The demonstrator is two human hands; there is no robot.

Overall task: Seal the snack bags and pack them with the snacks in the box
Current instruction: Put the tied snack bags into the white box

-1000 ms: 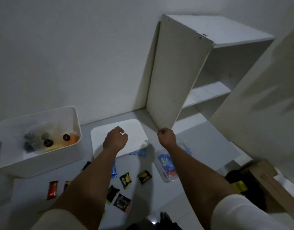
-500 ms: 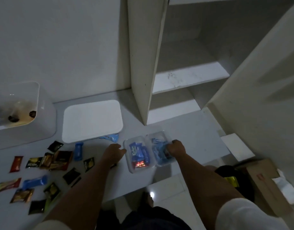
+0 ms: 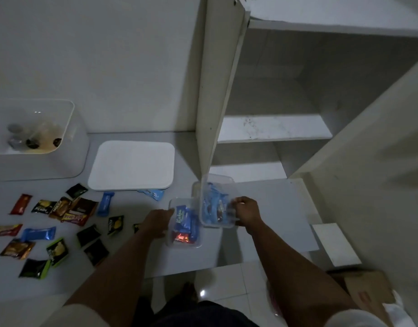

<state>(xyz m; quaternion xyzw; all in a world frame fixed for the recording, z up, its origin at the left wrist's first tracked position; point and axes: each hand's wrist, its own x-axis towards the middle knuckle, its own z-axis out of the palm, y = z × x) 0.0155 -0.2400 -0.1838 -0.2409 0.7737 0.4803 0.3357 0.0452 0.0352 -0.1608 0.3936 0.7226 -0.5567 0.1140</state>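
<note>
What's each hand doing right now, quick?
Left hand: holding the nearer clear container by its side.
Right hand: gripping the farther clear container.

Left of your left hand (image 3: 156, 222) loose snacks (image 3: 61, 210) crowd the counter (image 3: 262, 208). Beyond your fingertips the lid (image 3: 132, 165) and the cabinet panel (image 3: 215, 90) block; bare counter lies right of your right hand (image 3: 247, 210).
</note>
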